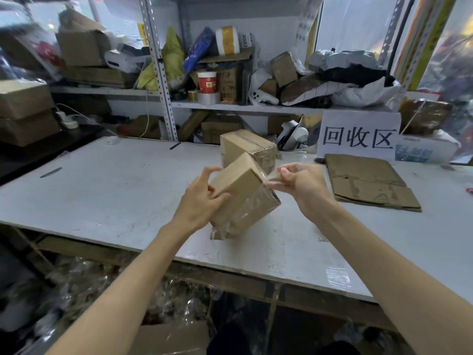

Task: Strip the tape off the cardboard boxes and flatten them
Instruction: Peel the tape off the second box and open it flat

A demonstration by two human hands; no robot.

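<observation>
A small brown cardboard box (243, 198) wrapped in clear tape is held tilted above the white table (115, 190). My left hand (202, 198) grips its left side. My right hand (302, 180) pinches a strip of clear tape (268, 179) that stretches from the box's upper right edge. Behind it a second taped box (245, 147) stands on the table. A flattened cardboard piece (368, 181) lies to the right.
A white sign with black characters (358, 137) stands at the back right. Shelves (230, 106) behind the table hold boxes, bags, tape rolls and a red-and-white cup (206, 82). Crumpled clear tape and cardboard lie on the floor under the table edge (102, 285).
</observation>
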